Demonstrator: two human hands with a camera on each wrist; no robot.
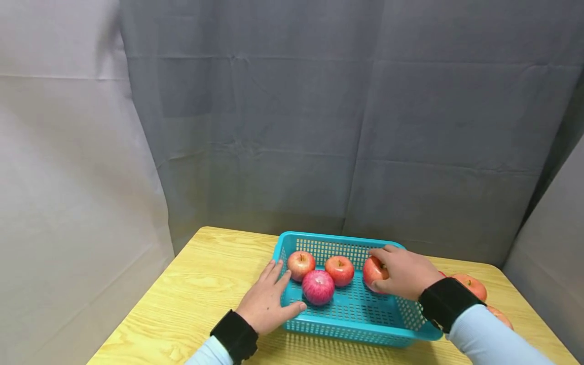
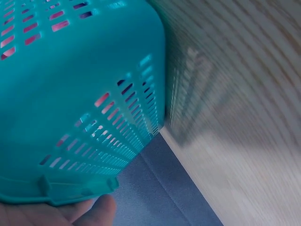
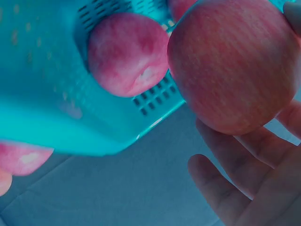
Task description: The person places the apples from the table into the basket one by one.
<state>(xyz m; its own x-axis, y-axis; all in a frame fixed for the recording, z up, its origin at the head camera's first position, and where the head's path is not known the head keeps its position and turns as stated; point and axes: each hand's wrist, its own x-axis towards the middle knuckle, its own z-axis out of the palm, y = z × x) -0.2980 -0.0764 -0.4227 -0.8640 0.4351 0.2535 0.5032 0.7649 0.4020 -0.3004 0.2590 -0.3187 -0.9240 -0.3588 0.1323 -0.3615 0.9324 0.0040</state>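
A turquoise plastic basket (image 1: pixel 342 325) with perforated walls stands on the table. Inside its left half sit a pale red apple (image 1: pixel 301 264), a redder apple (image 1: pixel 339 270) and a deep pink, streaked apple (image 1: pixel 318 287). My left hand (image 1: pixel 264 301) rests on the basket's left rim, fingers spread and thumb near the front edge. Over the right part of the basket, my right hand (image 1: pixel 408 271) grips a red apple (image 3: pixel 235 66) from above. Whether this apple touches the basket floor cannot be told.
Right of the basket, partly behind my right forearm, lie loose apples, among them one farther back (image 1: pixel 472 286) and one closer (image 1: pixel 501 318). The wooden table (image 1: pixel 182 299) extends to the left. A grey cloth (image 1: pixel 292 126) hangs behind, with pale cloth at both sides.
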